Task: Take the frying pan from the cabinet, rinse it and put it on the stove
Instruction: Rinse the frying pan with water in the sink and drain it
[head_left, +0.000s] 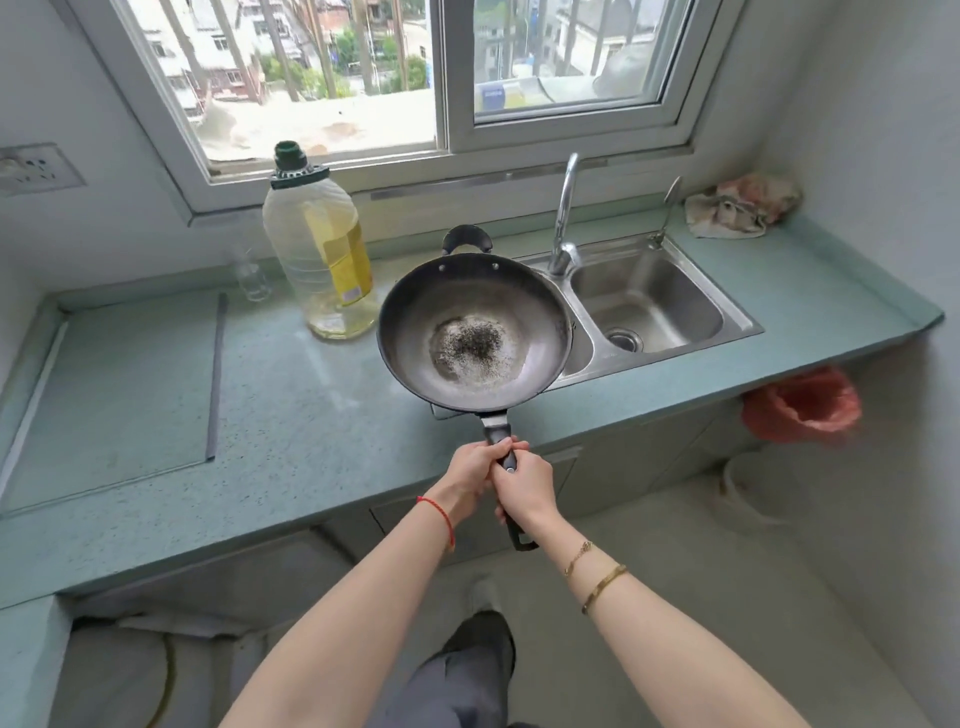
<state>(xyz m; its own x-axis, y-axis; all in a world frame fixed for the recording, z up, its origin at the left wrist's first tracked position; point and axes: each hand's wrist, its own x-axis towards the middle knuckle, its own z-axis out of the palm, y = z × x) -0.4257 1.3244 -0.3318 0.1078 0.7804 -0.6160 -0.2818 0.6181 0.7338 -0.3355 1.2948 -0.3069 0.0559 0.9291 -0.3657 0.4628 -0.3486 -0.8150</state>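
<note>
From the head camera, the frying pan (474, 332) is held level in the air over the left side of the sink (675, 291), covering most of the left basin and the counter edge in front of it. Its dark bowl holds a pale grey patch of residue in the middle, speckled with black bits. A small loop grip sits on its far rim. Both hands are together on the long black handle (500, 431), which points away from the sink toward the person. The left hand (470, 467) is wrapped round the handle nearer the pan, and the right hand (527, 488) is wrapped just behind it, touching the left. The right basin of the sink shows bare steel and a round drain strainer. The faucet (563, 218) rises behind the sink, between the two basins. Left of the sink, on the green countertop (311, 415), stands a large clear plastic oil bottle (322, 249) with a green cap and yellow label, holding a shallow layer of pale yellow liquid at the bottom. Further left of the sink is a small clear glass (253, 278); I cannot tell what is in it. Behind the sink to the right lies a crumpled cloth (740, 205). Below the sink's right end a red plastic bag (802, 400) hangs, its contents hidden.
</note>
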